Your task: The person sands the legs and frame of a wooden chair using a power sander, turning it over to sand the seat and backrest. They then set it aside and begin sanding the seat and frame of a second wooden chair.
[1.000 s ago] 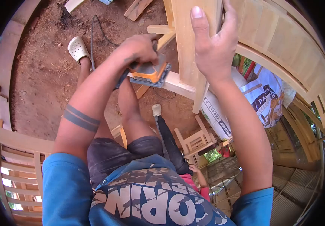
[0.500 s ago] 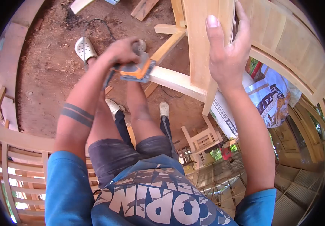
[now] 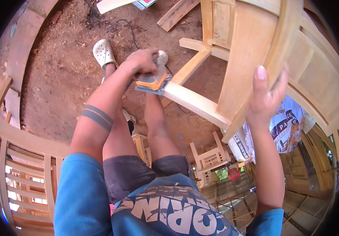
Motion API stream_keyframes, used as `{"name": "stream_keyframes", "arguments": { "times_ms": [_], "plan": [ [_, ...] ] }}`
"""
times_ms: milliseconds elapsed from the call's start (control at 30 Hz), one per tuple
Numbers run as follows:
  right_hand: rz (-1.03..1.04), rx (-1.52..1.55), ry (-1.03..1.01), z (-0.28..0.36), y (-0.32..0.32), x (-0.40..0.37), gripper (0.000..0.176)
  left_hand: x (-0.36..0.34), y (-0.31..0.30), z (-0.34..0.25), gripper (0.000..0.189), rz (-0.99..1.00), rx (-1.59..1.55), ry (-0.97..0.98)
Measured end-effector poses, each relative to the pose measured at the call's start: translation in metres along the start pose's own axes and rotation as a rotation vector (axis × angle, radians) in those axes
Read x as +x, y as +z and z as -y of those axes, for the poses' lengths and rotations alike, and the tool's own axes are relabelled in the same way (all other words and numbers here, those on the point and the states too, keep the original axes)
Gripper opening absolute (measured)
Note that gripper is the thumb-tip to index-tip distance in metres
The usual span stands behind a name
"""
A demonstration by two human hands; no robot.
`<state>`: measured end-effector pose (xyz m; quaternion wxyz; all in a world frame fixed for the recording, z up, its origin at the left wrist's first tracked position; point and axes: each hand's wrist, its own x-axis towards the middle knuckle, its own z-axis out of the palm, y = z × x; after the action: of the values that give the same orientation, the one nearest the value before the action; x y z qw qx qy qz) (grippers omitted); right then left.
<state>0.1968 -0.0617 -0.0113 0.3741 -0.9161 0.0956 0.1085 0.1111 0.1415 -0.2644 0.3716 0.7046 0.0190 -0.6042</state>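
Observation:
My left hand [image 3: 142, 63] is wrapped around the top of an orange and grey palm sander [image 3: 153, 82]. The sander's flat pad sits at the free end of a pale wooden bar [image 3: 195, 99], part of a wooden furniture frame. This bar joins a broad wooden panel [image 3: 246, 55] on the right. My right hand [image 3: 262, 104] is held up beside the panel's long edge rail [image 3: 285, 35], thumb and fingers apart, overlapping the rail's lower part in this view. Its fingers are slightly blurred.
A dark cord [image 3: 128, 24] curves over the dirt floor [image 3: 67, 70]. A slatted wooden piece [image 3: 24, 177] stands at lower left. Printed sacks [image 3: 287, 126] lie on the right, and a small wooden chair [image 3: 210, 157] is further back. Loose boards [image 3: 177, 15] lie at the top.
The view has shifted, so the furniture sits further right and lower. My right hand has moved down along the panel's edge. The sander stays at the bar's end in my left hand.

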Motion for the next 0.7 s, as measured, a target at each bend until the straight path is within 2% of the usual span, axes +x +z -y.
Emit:
{"name": "stream_keyframes", "arguments": {
  "times_ms": [133, 233, 367, 433, 500, 600, 633, 700],
  "plan": [
    [-0.006, -0.015, 0.077, 0.000, -0.002, -0.004, 0.069, 0.028, -0.007, 0.051, 0.077, 0.005, 0.061, -0.074],
    [0.039, -0.016, 0.060, 0.000, -0.005, -0.003, 0.065, 0.033, -0.011, 0.057, 0.077, 0.020, 0.061, -0.050],
    [0.048, -0.094, -0.001, -0.003, -0.006, -0.001, 0.061, 0.015, -0.008, 0.007, 0.079, 0.003, 0.129, 0.114],
    [0.007, -0.086, -0.012, -0.005, -0.003, -0.004, 0.057, 0.001, -0.007, -0.026, 0.077, 0.061, 0.108, 0.127],
    [0.023, -0.097, 0.018, -0.005, -0.005, -0.004, 0.057, -0.012, -0.004, -0.046, 0.077, -0.021, 0.106, 0.148],
    [0.019, -0.091, 0.014, -0.008, -0.008, -0.006, 0.059, 0.003, -0.012, -0.030, 0.087, 0.085, 0.122, 0.051],
    [0.012, -0.080, 0.009, -0.010, -0.008, -0.007, 0.059, 0.011, -0.012, -0.011, 0.088, 0.067, 0.097, -0.048],
    [0.037, -0.032, 0.009, -0.009, -0.008, -0.006, 0.060, 0.023, -0.018, 0.024, 0.087, 0.098, 0.045, -0.128]
  ]
}}
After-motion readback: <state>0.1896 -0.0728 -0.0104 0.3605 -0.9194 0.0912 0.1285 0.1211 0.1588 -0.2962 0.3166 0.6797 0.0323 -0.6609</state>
